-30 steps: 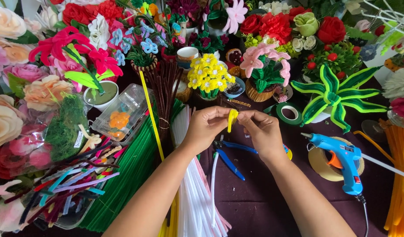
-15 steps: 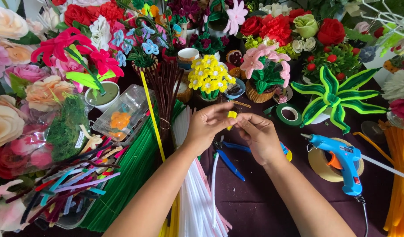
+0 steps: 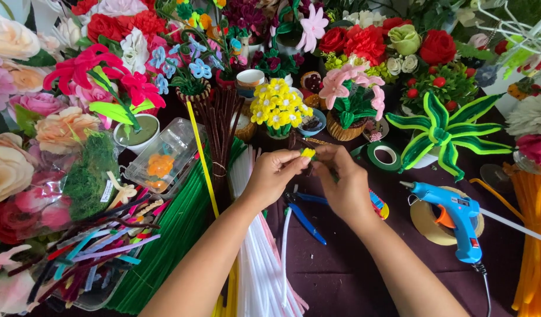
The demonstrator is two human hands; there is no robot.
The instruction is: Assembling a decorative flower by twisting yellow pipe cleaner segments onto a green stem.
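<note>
Yellow fuzzy wire was the thing in hand: a short piece of yellow pipe cleaner (image 3: pixel 308 153) was pinched between the two hands above the dark purple desk (image 3: pixel 352 276), just in front of the small pot of yellow flowers (image 3: pixel 278 107). The left hand (image 3: pixel 274 176) had its thumb and forefinger clamped on the near side of the piece; the right hand (image 3: pixel 339 179) closed on it from the other side, its fingers curled tight around the far end, so both sets of fingers were together on the same bit.

A second earlier the strip had stood longer, upright between the hands; half a second earlier it was already shorter and raised. By this moment only a small yellow nub showed at the fingertips, so it read as rolled or folded down into a tight bud, and the shaping seemed well along. The hands had also drifted slightly up and left, toward the yellow flowers.

Under the right hand lay blue-handled pliers (image 3: pixel 308 220). To the right, a blue glue gun (image 3: pixel 452 220) rested on a tan roll, apart from the hands. A roll of green tape (image 3: pixel 383 155) sat just beyond the right hand. White stems (image 3: pixel 264 276) and green stems (image 3: pixel 176 235) lay in bundles under the left forearm
</note>
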